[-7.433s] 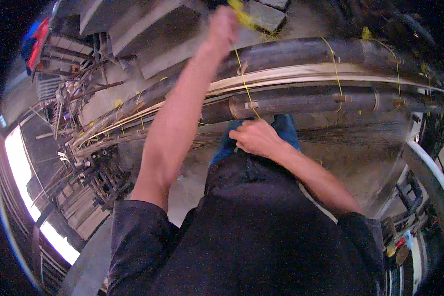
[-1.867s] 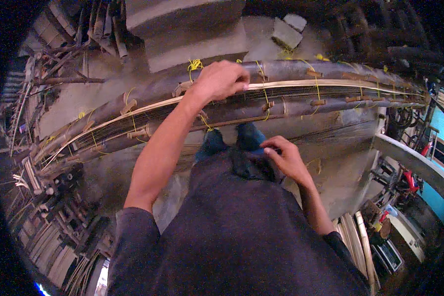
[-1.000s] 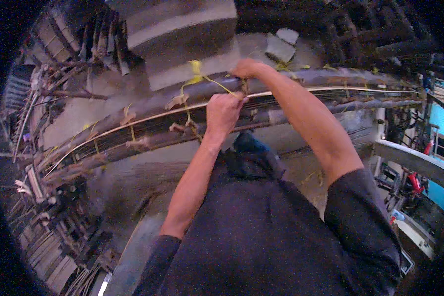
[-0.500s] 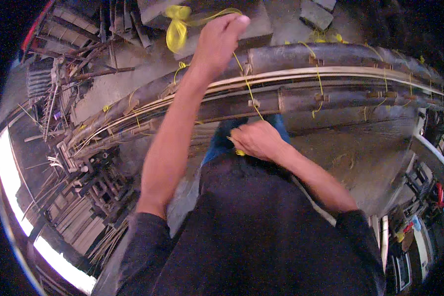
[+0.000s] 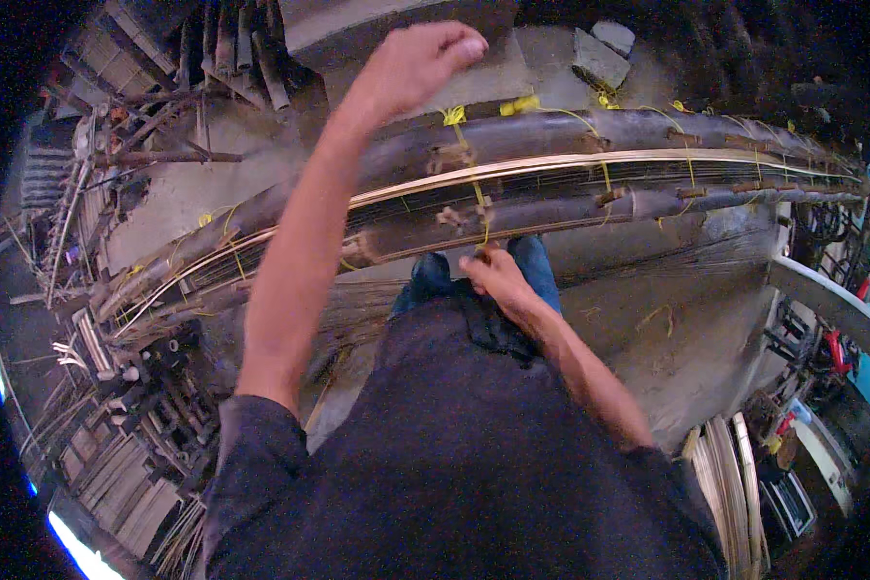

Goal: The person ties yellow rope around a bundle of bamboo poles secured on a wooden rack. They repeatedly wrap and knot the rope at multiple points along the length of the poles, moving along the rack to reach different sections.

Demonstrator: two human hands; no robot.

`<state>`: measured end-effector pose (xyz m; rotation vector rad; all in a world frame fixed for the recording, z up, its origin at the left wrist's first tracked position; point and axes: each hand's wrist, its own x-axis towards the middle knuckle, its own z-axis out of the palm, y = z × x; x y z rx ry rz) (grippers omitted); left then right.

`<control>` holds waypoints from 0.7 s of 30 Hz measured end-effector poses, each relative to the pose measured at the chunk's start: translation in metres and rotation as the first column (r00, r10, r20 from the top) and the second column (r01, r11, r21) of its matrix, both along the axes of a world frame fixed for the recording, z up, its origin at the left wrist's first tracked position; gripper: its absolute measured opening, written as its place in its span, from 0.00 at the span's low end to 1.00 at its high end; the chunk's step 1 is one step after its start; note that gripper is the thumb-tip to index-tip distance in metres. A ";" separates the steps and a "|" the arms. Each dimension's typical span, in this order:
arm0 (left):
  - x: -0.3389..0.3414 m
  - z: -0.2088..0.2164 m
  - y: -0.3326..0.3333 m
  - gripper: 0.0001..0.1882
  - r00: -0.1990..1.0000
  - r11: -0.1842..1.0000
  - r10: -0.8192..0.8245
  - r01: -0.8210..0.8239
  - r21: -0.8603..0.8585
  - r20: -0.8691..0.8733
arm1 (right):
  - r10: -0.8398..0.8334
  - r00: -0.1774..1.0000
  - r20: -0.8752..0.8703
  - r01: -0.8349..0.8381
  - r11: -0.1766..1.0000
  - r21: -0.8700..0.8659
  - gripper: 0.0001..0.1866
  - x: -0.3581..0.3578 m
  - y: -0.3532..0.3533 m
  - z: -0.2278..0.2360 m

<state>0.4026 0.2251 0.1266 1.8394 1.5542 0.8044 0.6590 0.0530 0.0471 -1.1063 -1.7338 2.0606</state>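
Two long dark poles, a far pole [image 5: 532, 133] and a near pole [image 5: 551, 210], lie across in front of me with pale thin strips [image 5: 512, 166] between them. Yellow string [image 5: 478, 193] crosses both poles and runs down toward my right hand [image 5: 501, 278]. That hand is closed on its near end, just below the near pole and above my knees. My left hand [image 5: 418, 70] is raised beyond the far pole, fingers curled; whatever it may hold is hidden. A yellow string bundle [image 5: 522, 104] sits along the far pole's back edge.
Stacked wood pieces [image 5: 135, 483] and a rack of rods [image 5: 82, 193] stand on the left. Pale strips [image 5: 730, 483] lean at lower right, near a light rail [image 5: 826, 290]. Stone blocks [image 5: 601, 63] lie beyond the poles.
The view has shifted, and the poles appear further left. My left hand no longer shows the yellow string stretched from it. The yellow bundle now rests by the far pole. My right hand has moved closer to the near pole.
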 end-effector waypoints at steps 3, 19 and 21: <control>-0.007 0.010 -0.096 0.15 0.980 1.000 -0.013 0.013 0.001 0.198 | 0.101 0.951 0.293 -0.227 0.872 0.434 0.05 -0.013 0.034 0.109; 0.016 -0.004 -0.139 0.21 0.385 0.952 0.231 -0.278 -0.126 0.894 | 0.141 0.984 0.112 -0.178 0.851 0.493 0.19 -0.133 0.173 0.055; 0.006 0.002 -0.146 0.22 0.422 0.931 0.350 -0.259 -0.259 0.836 | 0.220 0.968 -0.123 -0.149 0.892 0.426 0.16 -0.105 0.133 0.118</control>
